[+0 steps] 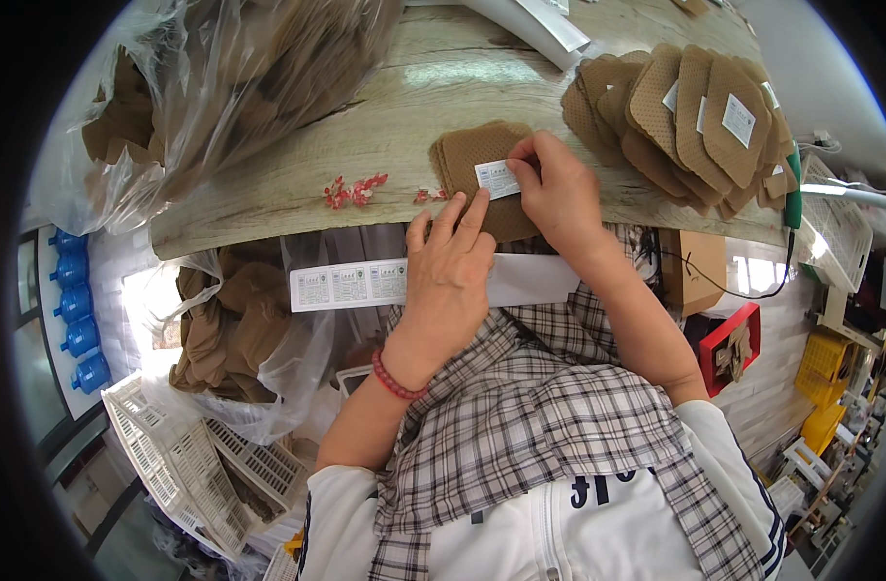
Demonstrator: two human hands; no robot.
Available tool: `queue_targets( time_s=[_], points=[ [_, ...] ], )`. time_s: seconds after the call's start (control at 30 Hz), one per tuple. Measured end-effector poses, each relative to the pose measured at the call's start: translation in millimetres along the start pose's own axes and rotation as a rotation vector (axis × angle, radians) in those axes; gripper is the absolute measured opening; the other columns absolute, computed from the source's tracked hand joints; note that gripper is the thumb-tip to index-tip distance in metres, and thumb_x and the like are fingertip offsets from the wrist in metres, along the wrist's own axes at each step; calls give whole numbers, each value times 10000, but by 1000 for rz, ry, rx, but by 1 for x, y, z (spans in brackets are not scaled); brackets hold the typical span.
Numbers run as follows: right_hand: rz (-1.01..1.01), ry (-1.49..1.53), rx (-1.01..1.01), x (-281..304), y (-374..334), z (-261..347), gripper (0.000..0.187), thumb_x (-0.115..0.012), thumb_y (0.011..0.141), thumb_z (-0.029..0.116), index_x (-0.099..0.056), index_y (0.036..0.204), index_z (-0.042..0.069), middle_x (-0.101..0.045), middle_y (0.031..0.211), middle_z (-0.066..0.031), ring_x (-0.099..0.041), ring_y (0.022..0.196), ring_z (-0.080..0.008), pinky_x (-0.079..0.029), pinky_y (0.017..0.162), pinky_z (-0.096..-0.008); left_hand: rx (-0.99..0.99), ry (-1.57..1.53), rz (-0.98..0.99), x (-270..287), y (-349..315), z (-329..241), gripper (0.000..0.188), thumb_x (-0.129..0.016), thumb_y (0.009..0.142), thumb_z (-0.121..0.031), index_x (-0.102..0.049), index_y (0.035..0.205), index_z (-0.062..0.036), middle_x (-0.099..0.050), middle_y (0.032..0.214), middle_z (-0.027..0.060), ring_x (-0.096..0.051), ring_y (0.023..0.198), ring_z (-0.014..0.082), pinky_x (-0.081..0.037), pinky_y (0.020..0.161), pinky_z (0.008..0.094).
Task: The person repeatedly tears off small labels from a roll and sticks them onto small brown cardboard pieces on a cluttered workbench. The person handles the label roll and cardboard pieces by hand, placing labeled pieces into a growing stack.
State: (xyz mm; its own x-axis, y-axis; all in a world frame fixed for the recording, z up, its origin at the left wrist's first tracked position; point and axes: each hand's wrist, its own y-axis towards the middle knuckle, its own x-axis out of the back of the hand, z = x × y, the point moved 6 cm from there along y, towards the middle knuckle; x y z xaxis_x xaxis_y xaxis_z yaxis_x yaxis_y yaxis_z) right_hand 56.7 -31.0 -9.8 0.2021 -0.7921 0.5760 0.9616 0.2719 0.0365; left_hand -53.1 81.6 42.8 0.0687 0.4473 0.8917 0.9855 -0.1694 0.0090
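Note:
A small white printed label (498,179) lies against the top of a stack of brown dimpled pads (477,147) at the table's near edge. My right hand (562,194) pinches the label's right end between thumb and forefinger. My left hand (450,266) is open, its fingers stretched out and the fingertips by the label's lower left edge. Under the left hand runs a long white strip of labels (349,284), printed at its left and bare at its right (535,279). Whether the left thumb touches the strip is hidden.
Labelled brown pads (699,121) are heaped at the table's right, beside a green-handled tool (793,194) with a cord. A clear plastic bag of brown pieces (239,87) covers the far left. Red-and-white scraps (354,191) lie near the front edge. White crates (186,465) stand below left.

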Motion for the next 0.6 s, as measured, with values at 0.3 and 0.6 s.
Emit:
queue_targets(
  time_s=[0.3, 0.6],
  points=[
    [-299, -254, 115, 14, -4, -3, 253, -662, 889, 136, -613, 1134, 100, -607, 1016, -100, -651, 887, -335, -531, 702, -451, -9, 91, 8, -4, 1, -3, 60, -635, 847, -40, -592, 876, -10, -516, 1448, 165, -452, 1343, 351, -215, 1144, 599],
    [-86, -114, -139, 6, 19, -22, 221, -724, 869, 283, -641, 982, 112, -628, 1024, -73, -668, 864, -303, -512, 714, -438, -13, 64, -39, -10, -3, -4, 62, -630, 857, -51, -598, 876, -2, -483, 1466, 193, -404, 1378, 371, -216, 1151, 589]
  ],
)
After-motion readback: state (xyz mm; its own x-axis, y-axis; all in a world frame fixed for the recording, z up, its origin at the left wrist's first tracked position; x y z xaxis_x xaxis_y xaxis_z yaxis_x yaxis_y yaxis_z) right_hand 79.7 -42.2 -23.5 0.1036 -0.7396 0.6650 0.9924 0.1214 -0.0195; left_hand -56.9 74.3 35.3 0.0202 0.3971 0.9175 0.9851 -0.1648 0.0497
